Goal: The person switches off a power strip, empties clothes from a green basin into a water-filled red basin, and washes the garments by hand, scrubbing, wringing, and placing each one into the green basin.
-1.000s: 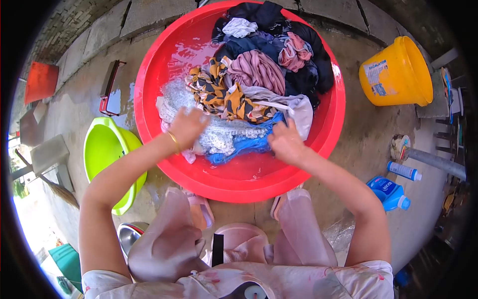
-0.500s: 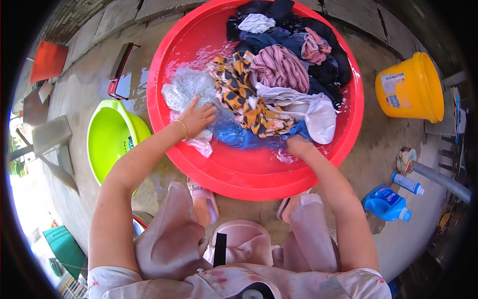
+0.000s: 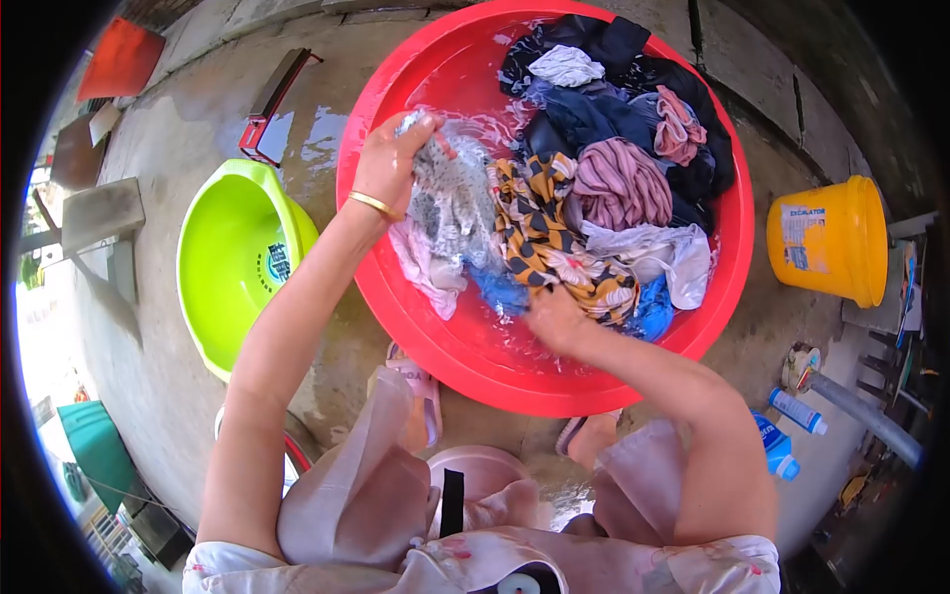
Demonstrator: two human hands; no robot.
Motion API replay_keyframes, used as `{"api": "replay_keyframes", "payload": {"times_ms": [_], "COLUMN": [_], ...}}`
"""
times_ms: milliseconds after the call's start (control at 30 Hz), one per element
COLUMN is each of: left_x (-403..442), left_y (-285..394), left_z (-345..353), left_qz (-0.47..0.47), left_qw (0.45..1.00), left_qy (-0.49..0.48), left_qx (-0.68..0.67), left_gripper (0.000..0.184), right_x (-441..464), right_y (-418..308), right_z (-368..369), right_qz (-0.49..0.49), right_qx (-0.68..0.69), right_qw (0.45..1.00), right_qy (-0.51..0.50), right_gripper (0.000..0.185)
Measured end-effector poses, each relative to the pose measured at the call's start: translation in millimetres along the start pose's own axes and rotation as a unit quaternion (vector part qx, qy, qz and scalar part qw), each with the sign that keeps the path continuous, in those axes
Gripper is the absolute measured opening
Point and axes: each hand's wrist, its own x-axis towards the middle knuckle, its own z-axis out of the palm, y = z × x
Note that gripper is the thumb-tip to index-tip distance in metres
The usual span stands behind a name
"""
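A large red tub (image 3: 534,396) holds water and a heap of wet clothes. At its left side, my left hand (image 3: 389,163) grips the upper edge of a white speckled cloth (image 3: 453,193) and lifts it a little. My right hand (image 3: 556,319) is low over the water by a yellow-and-black patterned cloth (image 3: 554,238) and a blue cloth (image 3: 500,291). Its fingers look closed, but what they hold is hidden. A pale pink cloth (image 3: 427,269) hangs in the water under my left wrist.
Inside the tub's far right lie a mauve garment (image 3: 623,183), dark clothes (image 3: 594,119) and a white cloth (image 3: 683,262). A green basin (image 3: 213,267) stands left, a yellow bucket (image 3: 831,243) right. Blue bottles (image 3: 777,445) lie near a pipe (image 3: 866,416).
My left hand, flat on the speckled cloth before, has moved up and closed on its edge. My right hand has shifted left along the patterned cloth. The view has shifted too.
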Motion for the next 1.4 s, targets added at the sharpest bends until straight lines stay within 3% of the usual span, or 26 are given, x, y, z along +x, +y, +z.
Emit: {"api": "replay_keyframes", "payload": {"times_ms": [33,67,133,167,267,300,333,433,533,600,633,667,733,800,867,900,933,967,1000,1067,1133,1200,1267,1300,1333,1400], "left_x": [0,1,4,8,31,36,42,57,69,66,72,80,49,-3,-44,-56,-64,-66,-68,-63,-47,-45,-52,-57,-62,-78], "left_y": [7,13,31,40,64,71,77,83,75,62,45,27,1,-21,-57,-88,-108,-117,-123,-125,-120,-115,-118,-116,-113,-108], "left_z": [0,0,4,6,7,10,11,4,10,16,5,-8,-12,-12,-16,-24,-30,-35,-38,-35,-38,-53,-47,-42,-34,-16], "left_qz": [0.021,0.044,0.076,0.106,0.179,0.18,0.194,0.234,0.26,0.282,0.426,0.54,0.491,0.209,-0.075,-0.084,-0.089,-0.085,-0.074,-0.042,-0.061,0.053,0.039,0.025,0.027,-0.049], "left_qw": [0.999,0.994,0.99,0.984,0.967,0.967,0.955,0.933,0.935,0.956,0.856,0.688,0.719,0.906,0.934,0.876,0.801,0.801,0.743,0.648,0.6,0.659,0.687,0.711,0.712,0.719], "left_qy": [-0.021,-0.039,-0.044,-0.061,-0.083,-0.08,-0.086,-0.116,-0.107,-0.007,0.058,0.118,0.124,-0.007,-0.183,-0.29,-0.39,-0.394,-0.382,-0.311,-0.242,-0.143,-0.121,-0.098,-0.1,-0.223], "left_qx": [-0.043,-0.088,-0.111,-0.132,-0.159,-0.161,-0.206,-0.248,-0.217,0.084,0.287,0.469,0.475,0.367,0.298,0.376,0.446,0.443,0.544,0.694,0.76,0.737,0.715,0.696,0.694,0.656], "left_gripper": [0.016,0.016,0.016,0.017,0.023,0.023,0.02,0.018,0.019,0.022,0.027,0.033,0.034,0.024,0.018,0.019,0.021,0.021,0.024,0.03,0.041,0.044,0.041,0.038,0.038,0.034], "right_x": [17,20,33,33,28,27,29,35,16,13,16,27,55,85,90,78,73,75,71,38,20,14,10,13,8,0], "right_y": [9,24,50,67,97,103,112,127,83,40,20,1,-37,-63,-77,-71,-65,-57,-53,-46,-44,-48,-64,-72,-81,-85], "right_z": [32,25,78,83,57,62,58,21,-45,-82,-94,-85,-85,-50,-38,-41,-11,39,67,24,16,24,17,19,11,33], "right_qz": [0.075,0.06,0.158,0.139,0.295,0.352,0.349,0.273,0.237,0.187,0.143,0.1,0.049,0.031,0.113,0.128,0.131,0.123,0.116,0.165,0.307,0.351,0.374,0.335,0.304,0.303], "right_qx": [0.051,0.054,0.141,0.132,0.223,0.218,0.215,0.149,0.031,0.047,0.151,0.215,0.348,0.401,0.412,0.405,0.404,0.427,0.448,0.429,0.372,0.387,0.47,0.495,0.521,0.59], "right_qw": [0.995,0.994,0.977,0.981,0.927,0.911,0.912,0.935,0.967,0.981,0.978,0.965,0.916,0.888,0.876,0.897,0.898,0.883,0.866,0.857,0.872,0.843,0.772,0.767,0.768,0.724], "right_qy": [0.04,-0.07,-0.007,-0.036,-0.064,-0.004,-0.006,-0.168,-0.091,-0.022,0.02,0.116,0.195,0.224,0.225,0.12,0.117,0.154,0.191,0.234,0.087,0.131,0.206,0.235,0.213,0.188], "right_gripper": [0.021,0.017,0.013,0.017,0.027,0.027,0.027,0.026,0.019,0.018,0.017,0.015,0.028,0.033,0.037,0.04,0.04,0.04,0.04,0.035,0.04,0.033,0.022,0.021,0.022,0.021]}}
